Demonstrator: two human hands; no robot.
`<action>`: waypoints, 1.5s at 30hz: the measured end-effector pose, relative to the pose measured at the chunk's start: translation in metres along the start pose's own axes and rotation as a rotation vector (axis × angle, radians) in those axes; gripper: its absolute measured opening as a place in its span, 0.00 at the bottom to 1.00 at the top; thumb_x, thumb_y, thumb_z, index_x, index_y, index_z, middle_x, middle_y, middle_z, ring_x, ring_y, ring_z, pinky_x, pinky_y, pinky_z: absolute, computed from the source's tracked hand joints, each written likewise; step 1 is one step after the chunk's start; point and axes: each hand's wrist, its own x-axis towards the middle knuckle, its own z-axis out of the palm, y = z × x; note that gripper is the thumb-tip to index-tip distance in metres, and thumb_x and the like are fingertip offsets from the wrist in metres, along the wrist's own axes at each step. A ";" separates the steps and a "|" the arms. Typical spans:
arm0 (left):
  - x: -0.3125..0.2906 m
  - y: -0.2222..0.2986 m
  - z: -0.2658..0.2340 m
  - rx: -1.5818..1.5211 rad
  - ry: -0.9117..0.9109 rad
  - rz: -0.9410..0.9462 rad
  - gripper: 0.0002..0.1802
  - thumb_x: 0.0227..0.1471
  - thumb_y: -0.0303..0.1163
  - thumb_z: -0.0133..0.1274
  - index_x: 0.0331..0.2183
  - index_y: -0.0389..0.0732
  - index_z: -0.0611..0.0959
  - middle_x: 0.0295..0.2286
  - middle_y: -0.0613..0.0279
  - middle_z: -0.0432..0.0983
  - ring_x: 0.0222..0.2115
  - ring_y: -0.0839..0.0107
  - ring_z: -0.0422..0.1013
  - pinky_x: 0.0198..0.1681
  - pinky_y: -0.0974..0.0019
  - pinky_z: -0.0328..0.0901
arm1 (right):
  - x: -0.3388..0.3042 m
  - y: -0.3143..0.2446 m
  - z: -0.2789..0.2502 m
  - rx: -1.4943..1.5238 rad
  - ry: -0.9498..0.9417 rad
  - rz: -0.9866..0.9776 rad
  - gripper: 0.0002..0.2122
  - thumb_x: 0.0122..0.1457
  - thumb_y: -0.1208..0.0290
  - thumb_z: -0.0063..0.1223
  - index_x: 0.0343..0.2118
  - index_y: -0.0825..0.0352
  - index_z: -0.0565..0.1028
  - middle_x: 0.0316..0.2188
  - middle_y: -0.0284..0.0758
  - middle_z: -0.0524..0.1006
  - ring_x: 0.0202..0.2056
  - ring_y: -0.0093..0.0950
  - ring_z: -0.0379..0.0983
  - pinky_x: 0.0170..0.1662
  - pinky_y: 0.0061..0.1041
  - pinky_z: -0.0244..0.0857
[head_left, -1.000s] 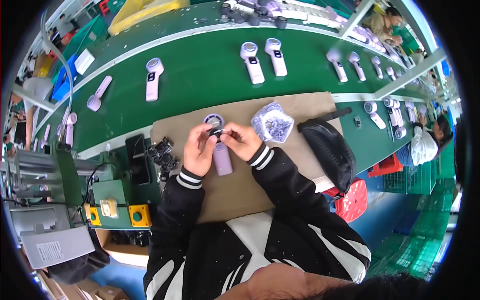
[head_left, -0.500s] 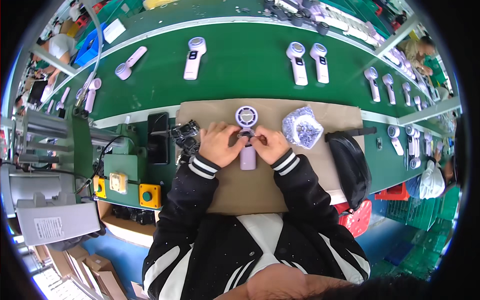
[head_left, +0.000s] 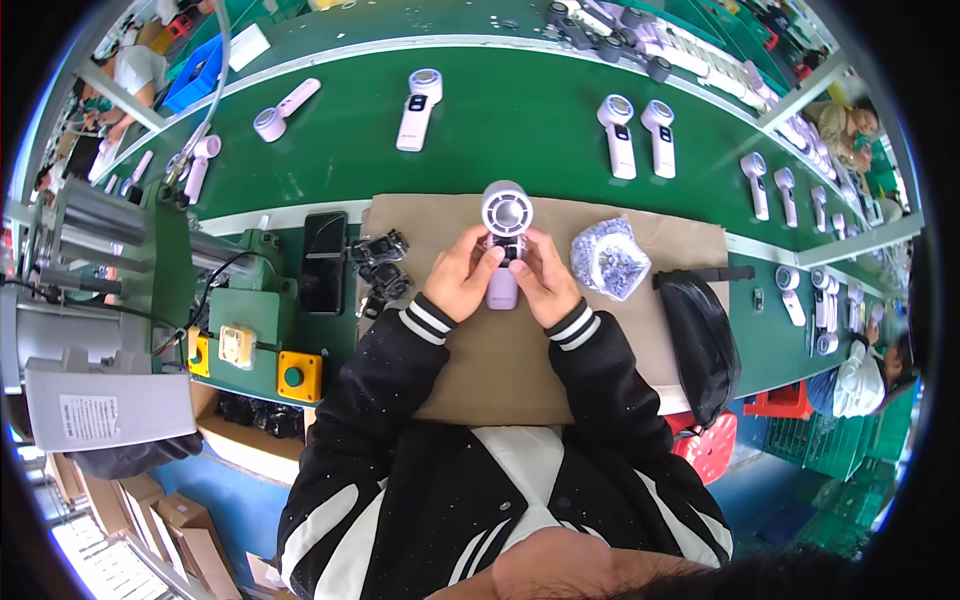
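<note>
A pale purple handheld fan [head_left: 508, 213] is held upright over the brown mat [head_left: 480, 370], its round grille facing up and its head away from me. My left hand [head_left: 463, 277] grips the fan's neck from the left, with the thumb on the dark panel at its middle. From the right, my right hand [head_left: 546, 279] closes on the same part, thumb beside the other thumb. Fingers under the fan are hidden. Right of my hands lies a clear plastic bag [head_left: 610, 262] of small purple-white pieces. To their left sit several small black parts [head_left: 382, 266].
A black phone [head_left: 324, 265] lies left of the mat, beside a green press machine [head_left: 245, 320] with a yellow button box [head_left: 299, 377]. A black pouch [head_left: 700, 340] rests on the right. Across the green belt [head_left: 510, 120] lie several fans [head_left: 418, 112].
The fan has been raised a little and its head tilted toward me. Both hands have shifted round its neck, thumbs now on the dark panel. The whole view has moved slightly.
</note>
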 end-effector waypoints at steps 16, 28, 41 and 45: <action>0.000 0.003 0.004 0.026 0.013 0.327 0.22 0.51 0.24 0.53 0.49 0.33 0.72 0.35 0.54 0.71 0.30 0.66 0.70 0.32 0.69 0.68 | 0.000 -0.012 -0.008 0.195 0.024 0.008 0.16 0.55 0.83 0.49 0.48 0.70 0.66 0.37 0.39 0.74 0.35 0.25 0.71 0.40 0.22 0.66; -0.003 0.012 -0.007 0.119 -0.009 0.344 0.21 0.47 0.21 0.55 0.46 0.34 0.75 0.32 0.56 0.72 0.28 0.66 0.70 0.33 0.70 0.67 | 0.001 -0.012 -0.003 -0.008 0.076 -0.158 0.11 0.54 0.83 0.50 0.41 0.70 0.68 0.30 0.35 0.71 0.28 0.26 0.68 0.35 0.21 0.65; -0.004 0.017 0.004 0.021 0.098 0.430 0.12 0.45 0.22 0.56 0.36 0.35 0.78 0.29 0.58 0.72 0.27 0.67 0.68 0.33 0.69 0.64 | 0.000 -0.022 -0.006 0.055 0.043 -0.227 0.13 0.56 0.77 0.51 0.44 0.71 0.69 0.36 0.36 0.69 0.35 0.27 0.67 0.40 0.22 0.63; -0.004 0.019 -0.001 0.095 0.080 0.499 0.11 0.46 0.22 0.56 0.36 0.35 0.77 0.29 0.58 0.72 0.27 0.67 0.68 0.34 0.69 0.64 | -0.004 -0.017 -0.002 -0.074 0.064 -0.311 0.16 0.57 0.77 0.49 0.49 0.71 0.66 0.38 0.38 0.69 0.37 0.27 0.66 0.42 0.22 0.63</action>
